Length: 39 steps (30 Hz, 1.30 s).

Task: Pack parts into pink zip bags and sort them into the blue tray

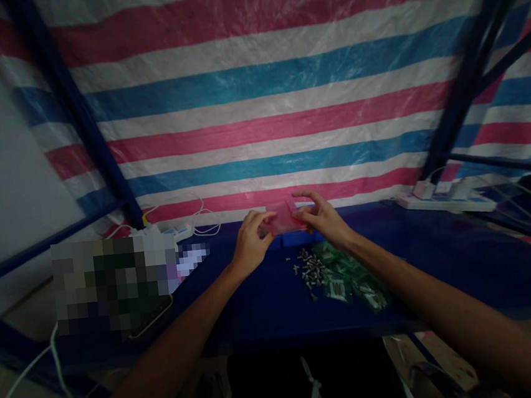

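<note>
Between my two hands, above the far part of the blue table, is a small pink see-through plastic bag (282,217). My left hand (252,239) pinches its left side with thumb and forefinger. On the other side, my right hand (322,216) has its thumb and a finger closed on the bag's right edge, with the forefinger stretched out above. A loose pile of metal screws (311,267) lies below the hands. Right of the screws are several green plastic bags (341,260) and a small clear bag with parts (336,287). The bag's contents, if any, cannot be made out.
The blue table (257,309) has low blue boxes (292,239) behind the screws. A white power strip (447,201) lies at the right, another (182,233) with cables at the left. Blurred-out items (118,285) sit at the left. Striped sheeting (255,87) hangs behind, between blue posts.
</note>
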Available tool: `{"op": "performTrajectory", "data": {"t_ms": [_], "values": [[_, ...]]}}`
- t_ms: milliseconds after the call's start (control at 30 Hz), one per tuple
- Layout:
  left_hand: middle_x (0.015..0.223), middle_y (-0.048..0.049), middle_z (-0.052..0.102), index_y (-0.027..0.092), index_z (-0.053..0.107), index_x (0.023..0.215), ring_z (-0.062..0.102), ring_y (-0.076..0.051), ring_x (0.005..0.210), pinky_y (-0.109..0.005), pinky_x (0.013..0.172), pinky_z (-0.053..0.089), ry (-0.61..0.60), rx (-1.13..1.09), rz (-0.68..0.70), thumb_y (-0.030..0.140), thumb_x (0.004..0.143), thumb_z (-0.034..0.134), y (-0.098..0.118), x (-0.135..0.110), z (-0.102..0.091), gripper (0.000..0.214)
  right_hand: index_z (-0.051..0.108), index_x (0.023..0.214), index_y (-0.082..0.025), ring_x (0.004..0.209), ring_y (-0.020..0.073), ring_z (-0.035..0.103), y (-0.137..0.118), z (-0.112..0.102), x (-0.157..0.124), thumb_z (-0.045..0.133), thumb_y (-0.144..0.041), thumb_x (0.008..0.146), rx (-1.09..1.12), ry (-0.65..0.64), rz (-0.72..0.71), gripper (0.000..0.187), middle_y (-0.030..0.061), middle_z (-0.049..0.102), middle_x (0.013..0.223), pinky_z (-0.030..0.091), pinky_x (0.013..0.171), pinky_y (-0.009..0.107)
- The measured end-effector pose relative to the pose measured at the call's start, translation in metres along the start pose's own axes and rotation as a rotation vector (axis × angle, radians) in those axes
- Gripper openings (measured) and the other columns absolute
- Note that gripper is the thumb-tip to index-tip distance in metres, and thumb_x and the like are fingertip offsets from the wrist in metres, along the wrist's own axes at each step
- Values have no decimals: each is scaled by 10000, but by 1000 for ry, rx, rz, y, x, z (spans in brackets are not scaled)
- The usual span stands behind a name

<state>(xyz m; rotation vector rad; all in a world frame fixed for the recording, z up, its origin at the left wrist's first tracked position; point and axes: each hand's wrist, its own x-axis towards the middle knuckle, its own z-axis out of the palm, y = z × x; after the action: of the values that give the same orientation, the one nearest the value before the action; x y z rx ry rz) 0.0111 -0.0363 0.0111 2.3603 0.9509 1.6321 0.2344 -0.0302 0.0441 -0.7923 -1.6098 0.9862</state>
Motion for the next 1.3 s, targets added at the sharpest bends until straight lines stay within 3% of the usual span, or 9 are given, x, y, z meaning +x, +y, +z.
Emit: {"op": "performTrajectory", "data": {"t_ms": [133,200,367,533,667,833,1067,1300], "values": [[1037,-48,618,237,762,1130,629,-197,980,-313,869,512,62,23,-7,196,899,769,1,2,-3,235,632,1034,-253,519,135,521,0,1,0,766,-476,851,-22,-10,-18,318,-33,608,635,367,497,294],[1050,-52,614,235,771,1102,622,-206,1009,-339,916,505,96,48,-4,236,907,776,2,3,-4,196,650,912,-230,511,130,508,-1,2,0,711,-522,887,-36,-17,-12,300,-9,620,636,366,495,295],[970,-42,677,197,740,974,624,-194,928,-319,864,486,87,32,-34,302,954,729,4,5,-6,108,662,919,-229,568,141,564,-3,5,-1,630,-465,898,29,-67,27,239,47,734,833,376,478,279],[773,11,648,180,690,886,558,-137,682,-256,667,427,73,-86,-185,423,987,668,2,2,-1,264,648,865,-233,540,132,544,-2,5,-2,614,-377,880,13,-106,43,149,31,721,796,370,480,278],[690,33,597,183,664,829,523,-127,624,-244,614,398,97,-147,-237,502,964,672,0,2,1,346,647,877,-240,539,138,541,-2,5,-2,626,-410,901,-36,-99,28,173,30,707,783,351,480,287],[681,37,568,183,651,834,493,-120,606,-237,583,375,92,-204,-254,499,956,678,-1,2,2,340,622,790,-239,478,130,447,2,4,-1,666,-553,923,-189,-95,-34,344,-27,520,542,312,486,295],[854,-10,626,175,658,841,547,-129,706,-244,663,431,106,-138,-188,475,950,687,-2,3,3,321,631,782,-241,501,131,405,6,2,2,724,-620,876,-194,-60,-35,401,-37,478,562,300,501,306],[686,34,581,179,665,856,514,-123,611,-237,595,408,60,-263,-285,516,931,699,-3,2,5,346,633,786,-246,494,134,398,6,3,2,712,-605,888,-201,-68,-26,381,-29,482,555,280,498,312]]}}
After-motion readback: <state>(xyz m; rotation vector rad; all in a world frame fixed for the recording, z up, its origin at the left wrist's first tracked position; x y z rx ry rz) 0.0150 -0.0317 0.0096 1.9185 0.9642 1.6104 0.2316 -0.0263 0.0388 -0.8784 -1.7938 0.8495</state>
